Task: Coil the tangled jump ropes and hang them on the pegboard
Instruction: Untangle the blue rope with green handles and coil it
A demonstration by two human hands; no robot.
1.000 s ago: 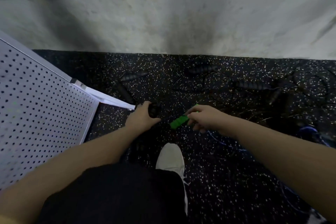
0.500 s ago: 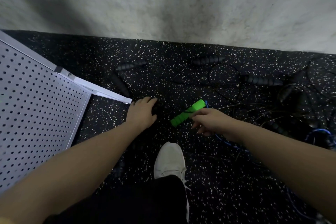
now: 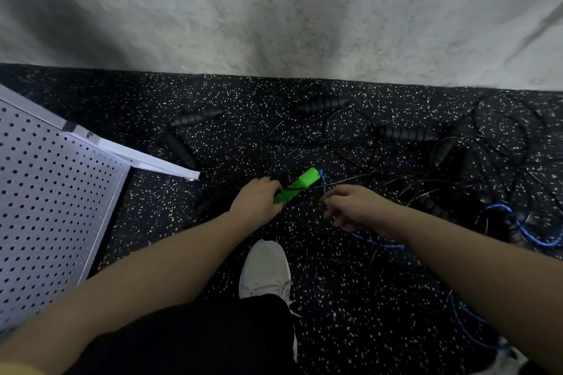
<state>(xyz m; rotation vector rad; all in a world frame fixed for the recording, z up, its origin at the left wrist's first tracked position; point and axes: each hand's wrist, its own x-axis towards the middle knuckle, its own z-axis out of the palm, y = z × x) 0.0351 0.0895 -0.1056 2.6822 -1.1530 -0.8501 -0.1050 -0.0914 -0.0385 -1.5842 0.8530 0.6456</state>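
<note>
A bright green jump-rope handle [image 3: 301, 184] lies low over the speckled black floor, and my left hand [image 3: 256, 204] grips its lower end. A blue rope [image 3: 377, 242] leaves the handle's top, runs under my right hand [image 3: 356, 207] and trails off to the right. The fingers of my right hand are curled over that rope, just right of the handle. Tangled black ropes [image 3: 487, 161] with ribbed black handles [image 3: 405, 134] spread across the floor beyond and to the right. The white pegboard [image 3: 45, 192] leans at the left.
More black handles [image 3: 195, 117] lie near the pegboard's corner and by the grey wall [image 3: 274, 24]. My white shoe [image 3: 265, 268] stands just below my hands. Blue rope loops [image 3: 518, 222] lie at the right edge.
The green handle has passed from my right hand to my left. My left hand let go of a black handle and moved right. My right hand shifted right onto the blue rope.
</note>
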